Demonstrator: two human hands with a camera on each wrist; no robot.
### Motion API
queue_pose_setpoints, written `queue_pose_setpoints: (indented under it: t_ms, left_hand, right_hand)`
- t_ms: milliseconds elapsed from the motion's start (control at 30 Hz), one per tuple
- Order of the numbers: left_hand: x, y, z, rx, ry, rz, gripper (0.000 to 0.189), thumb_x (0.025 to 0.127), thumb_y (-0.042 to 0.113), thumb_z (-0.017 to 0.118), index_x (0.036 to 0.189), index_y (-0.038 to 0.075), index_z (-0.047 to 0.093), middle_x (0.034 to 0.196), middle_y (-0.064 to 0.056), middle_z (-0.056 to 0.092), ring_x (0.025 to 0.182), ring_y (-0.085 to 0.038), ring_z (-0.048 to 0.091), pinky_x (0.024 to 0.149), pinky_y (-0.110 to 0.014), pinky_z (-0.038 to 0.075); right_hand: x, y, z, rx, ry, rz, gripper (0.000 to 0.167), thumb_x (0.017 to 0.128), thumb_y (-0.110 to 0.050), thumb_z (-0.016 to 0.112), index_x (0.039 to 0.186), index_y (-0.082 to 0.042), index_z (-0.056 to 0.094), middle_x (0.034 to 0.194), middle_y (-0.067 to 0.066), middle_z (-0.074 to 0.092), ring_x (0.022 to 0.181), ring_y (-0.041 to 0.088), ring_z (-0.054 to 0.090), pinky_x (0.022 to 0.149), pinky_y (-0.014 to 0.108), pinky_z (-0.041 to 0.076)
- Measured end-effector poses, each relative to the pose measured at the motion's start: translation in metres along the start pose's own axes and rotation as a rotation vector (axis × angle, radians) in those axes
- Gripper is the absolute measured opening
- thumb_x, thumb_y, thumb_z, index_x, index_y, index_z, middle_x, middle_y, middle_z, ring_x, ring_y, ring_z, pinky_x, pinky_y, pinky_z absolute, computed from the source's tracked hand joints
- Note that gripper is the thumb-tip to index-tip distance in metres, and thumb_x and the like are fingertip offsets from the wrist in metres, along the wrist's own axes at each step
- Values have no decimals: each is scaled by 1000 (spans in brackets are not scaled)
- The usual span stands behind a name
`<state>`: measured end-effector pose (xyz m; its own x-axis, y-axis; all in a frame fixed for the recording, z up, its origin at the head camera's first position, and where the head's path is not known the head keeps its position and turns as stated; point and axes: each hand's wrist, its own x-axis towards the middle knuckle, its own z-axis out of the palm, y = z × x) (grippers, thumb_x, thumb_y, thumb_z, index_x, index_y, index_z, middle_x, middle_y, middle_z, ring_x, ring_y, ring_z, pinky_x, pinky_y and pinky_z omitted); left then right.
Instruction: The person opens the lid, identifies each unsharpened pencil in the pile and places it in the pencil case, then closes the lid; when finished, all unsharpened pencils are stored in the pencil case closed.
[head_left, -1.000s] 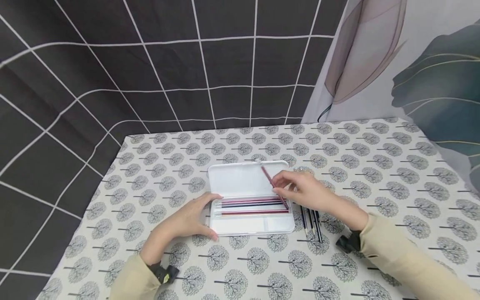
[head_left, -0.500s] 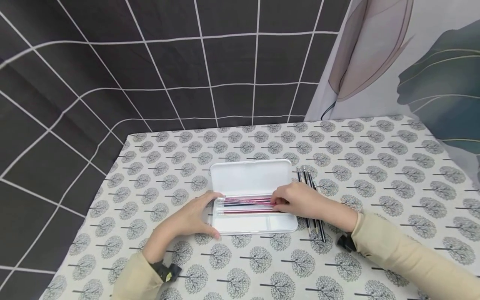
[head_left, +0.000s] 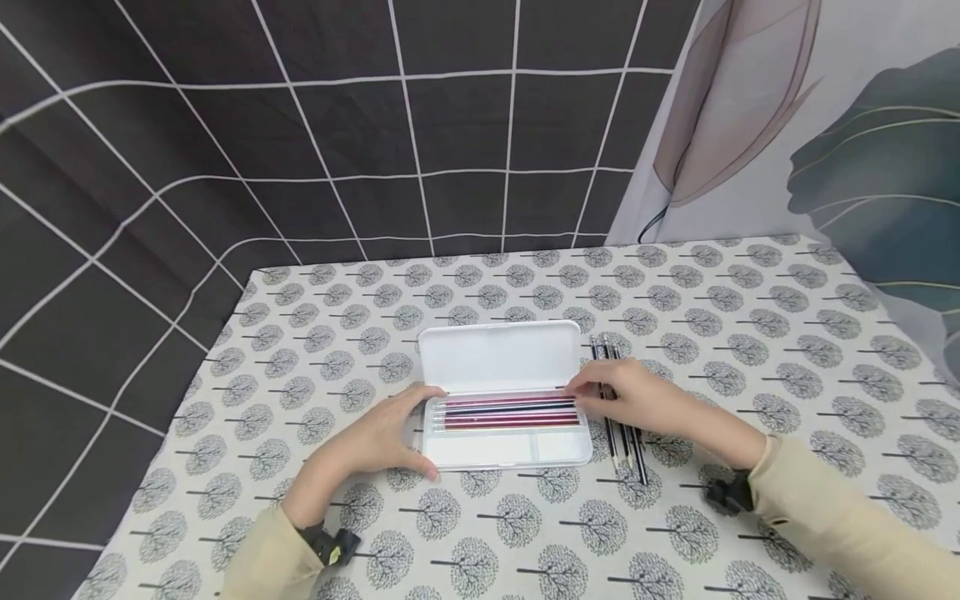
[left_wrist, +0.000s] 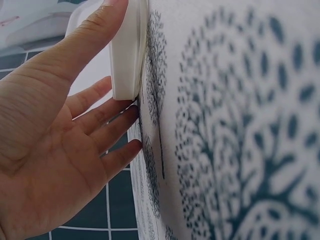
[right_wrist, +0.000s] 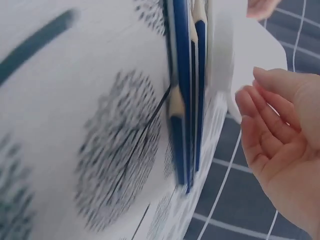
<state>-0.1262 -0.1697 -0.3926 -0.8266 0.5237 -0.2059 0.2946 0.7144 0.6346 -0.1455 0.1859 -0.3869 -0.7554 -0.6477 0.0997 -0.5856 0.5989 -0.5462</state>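
Observation:
In the head view, a white pencil case (head_left: 480, 454) lies with its lid raised at the back. Side by side inside are several pencils (head_left: 510, 419), red, pink and dark. My left hand (head_left: 386, 433) holds the case's left end, index finger at the hinge corner and thumb at the front corner. In the left wrist view its other fingers extend loosely beside the wall. My right hand (head_left: 626, 396) hovers at the case's right end, fingertips by the pencil ends. The right wrist view shows those fingers loosely bent with nothing between them.
Several dark blue pencils (right_wrist: 187, 100) lie just right of the case, partly beneath my right hand in the head view. A tree-print cloth (head_left: 337, 317) covers the table. Behind it hangs a dark curtain (head_left: 337, 125) with white grid lines.
My right hand brought a red pencil down from upright to flat in the case and let go, then drew back right. My left hand stayed on the case.

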Motion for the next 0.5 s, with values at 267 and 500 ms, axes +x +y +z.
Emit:
queue_pose_setpoints:
  t_ms: [267, 500]
  left_hand:
    - [0, 1, -1, -5, -3, 13, 103, 50, 42, 87, 137, 15, 39, 138, -8, 46, 128, -32, 42, 106, -53, 33]
    - [0, 2, 0, 9, -2, 11, 103, 50, 41, 87, 137, 15, 38, 139, -8, 46, 128, -33, 42, 106, -53, 33]
  right_hand:
    - [-22, 18, -11, 50, 97, 238, 17, 82, -7, 68, 98, -2, 67, 80, -3, 66, 72, 6, 59, 66, 19, 53]
    - [-27, 23, -12, 52, 93, 375, 11, 83, -11, 67, 90, -2, 67, 68, -5, 60, 61, 7, 54, 57, 18, 49]
